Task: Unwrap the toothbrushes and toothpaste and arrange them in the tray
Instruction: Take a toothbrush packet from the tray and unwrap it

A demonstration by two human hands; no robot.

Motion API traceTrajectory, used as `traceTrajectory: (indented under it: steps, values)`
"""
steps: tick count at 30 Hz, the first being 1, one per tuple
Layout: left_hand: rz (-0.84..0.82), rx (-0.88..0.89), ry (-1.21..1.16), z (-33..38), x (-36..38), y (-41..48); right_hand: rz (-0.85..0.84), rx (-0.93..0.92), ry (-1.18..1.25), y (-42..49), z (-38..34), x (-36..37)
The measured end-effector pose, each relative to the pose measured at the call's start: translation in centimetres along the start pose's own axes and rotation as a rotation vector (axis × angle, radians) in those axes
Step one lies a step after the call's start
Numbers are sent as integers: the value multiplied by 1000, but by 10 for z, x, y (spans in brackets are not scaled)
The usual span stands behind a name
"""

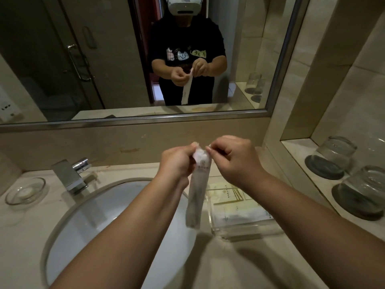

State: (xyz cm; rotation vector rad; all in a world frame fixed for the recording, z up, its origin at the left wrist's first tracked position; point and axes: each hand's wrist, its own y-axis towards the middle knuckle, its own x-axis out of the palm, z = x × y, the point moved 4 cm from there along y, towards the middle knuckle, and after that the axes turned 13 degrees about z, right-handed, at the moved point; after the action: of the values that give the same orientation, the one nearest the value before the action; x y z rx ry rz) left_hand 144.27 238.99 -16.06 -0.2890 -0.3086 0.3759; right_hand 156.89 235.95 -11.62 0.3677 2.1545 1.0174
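Note:
A long translucent toothbrush packet [196,192] hangs upright above the right side of the sink. My left hand [177,161] grips its crumpled top from the left. My right hand [233,159] pinches the top edge from the right, fingers closed on the wrapper. The contents show only as a dark blur inside the plastic. Below and to the right, a clear tray [248,230] sits on the counter with pale cream amenity packets [231,197] lying in it.
A white oval sink [87,222] lies under my arms, with a chrome tap [70,176] behind it and a glass dish [25,192] at the far left. Two upturned glasses [335,155] on dark coasters stand in the right niche. A mirror [125,59] faces me.

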Motion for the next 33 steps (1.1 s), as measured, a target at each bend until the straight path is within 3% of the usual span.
traceTrajectory:
  steps: [2, 7, 11, 17, 20, 28, 33]
  values:
    - [68, 19, -21, 0, -7, 7, 46, 4, 28, -3, 0, 0]
    - [102, 181, 100, 1, -15, 10, 113, 452, 355, -10, 21, 1]
    - [171, 201, 195, -5, -14, 11, 200, 571, 463, -17, 21, 5]
    - [97, 452, 427, -12, 0, -1, 302, 894, 629, -27, 28, 17]
    - [107, 444, 436, -21, 2, -3, 385, 1064, 745, -30, 32, 24]
    - [136, 377, 370, -41, 2, -21, 524, 1241, 695, -41, 45, 28]
    - [30, 703, 470, -46, 4, -52, 592, 1386, 668, -46, 51, 33]
